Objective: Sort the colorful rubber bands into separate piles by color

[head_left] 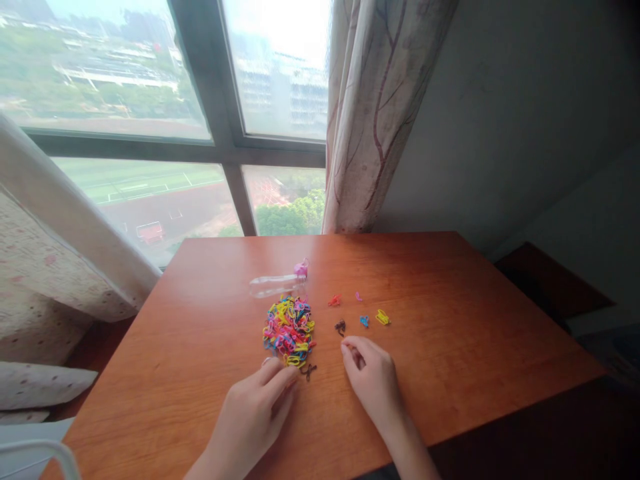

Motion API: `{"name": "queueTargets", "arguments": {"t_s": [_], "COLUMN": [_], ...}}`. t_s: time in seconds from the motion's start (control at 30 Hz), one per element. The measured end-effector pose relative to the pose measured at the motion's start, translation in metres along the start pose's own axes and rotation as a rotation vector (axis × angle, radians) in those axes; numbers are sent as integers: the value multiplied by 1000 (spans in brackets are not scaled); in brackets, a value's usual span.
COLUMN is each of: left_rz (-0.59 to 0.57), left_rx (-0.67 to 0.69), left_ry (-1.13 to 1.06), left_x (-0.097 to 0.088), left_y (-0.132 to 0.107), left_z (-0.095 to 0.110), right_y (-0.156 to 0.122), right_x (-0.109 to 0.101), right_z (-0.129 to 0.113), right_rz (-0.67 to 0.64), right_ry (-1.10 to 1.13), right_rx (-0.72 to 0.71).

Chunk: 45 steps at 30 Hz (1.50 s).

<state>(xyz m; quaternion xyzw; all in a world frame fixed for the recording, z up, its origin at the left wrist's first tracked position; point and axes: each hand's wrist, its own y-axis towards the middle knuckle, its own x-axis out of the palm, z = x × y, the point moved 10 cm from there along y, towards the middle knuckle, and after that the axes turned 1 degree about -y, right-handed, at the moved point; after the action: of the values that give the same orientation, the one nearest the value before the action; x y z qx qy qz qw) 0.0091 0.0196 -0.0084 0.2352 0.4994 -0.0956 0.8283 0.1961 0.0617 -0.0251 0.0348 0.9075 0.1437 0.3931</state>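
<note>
A heap of small coloured rubber bands (pixel 289 330) lies in the middle of the wooden table (pixel 450 333). My left hand (pixel 255 413) rests palm down just below the heap, fingers together, their tips touching a dark band (pixel 307 370) at the heap's lower edge. My right hand (pixel 373 380) is to the right, fingers curled in a pinch near a dark band (pixel 340 327). Small separate bands lie beyond it: red (pixel 334 301), pink (pixel 358 296), blue (pixel 364 321) and yellow (pixel 383 317).
A clear plastic bottle with a pink cap (pixel 280 281) lies on its side behind the heap. A window (pixel 210 133) and curtain (pixel 370 113) stand behind the table. A patterned cushion (pixel 40 280) is at the left.
</note>
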Motion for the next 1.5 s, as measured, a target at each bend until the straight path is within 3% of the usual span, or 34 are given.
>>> {"name": "queueTargets", "arguments": {"t_s": [0.17,0.4,0.77,0.97,1.2,1.37,1.5], "left_rz": [-48,-99,-114,-148,-292,-319,-316], "left_rx": [-8,-50,-93,-86,-15,-14,-21], "left_ry": [124,261,259,209,210,209,218], "left_x": [5,14,14,10,29,41,40], "left_y": [8,18,26,63,114,127,125], "left_z": [10,17,16,22,37,38,33], "right_y": [-6,-5,-6,-8,-12,-11,-11], "right_x": [12,11,7,-1,-2,-2,-1], "right_z": [-22,-20,-20,-11,-7,-7,-7], "right_rz": [-62,-82,-45,11,-4,7,-8], "right_ry": [-97,-94,-100,-41,-43,-29,-26], "right_rx": [-65,-51,-45,30,63,53,49]}}
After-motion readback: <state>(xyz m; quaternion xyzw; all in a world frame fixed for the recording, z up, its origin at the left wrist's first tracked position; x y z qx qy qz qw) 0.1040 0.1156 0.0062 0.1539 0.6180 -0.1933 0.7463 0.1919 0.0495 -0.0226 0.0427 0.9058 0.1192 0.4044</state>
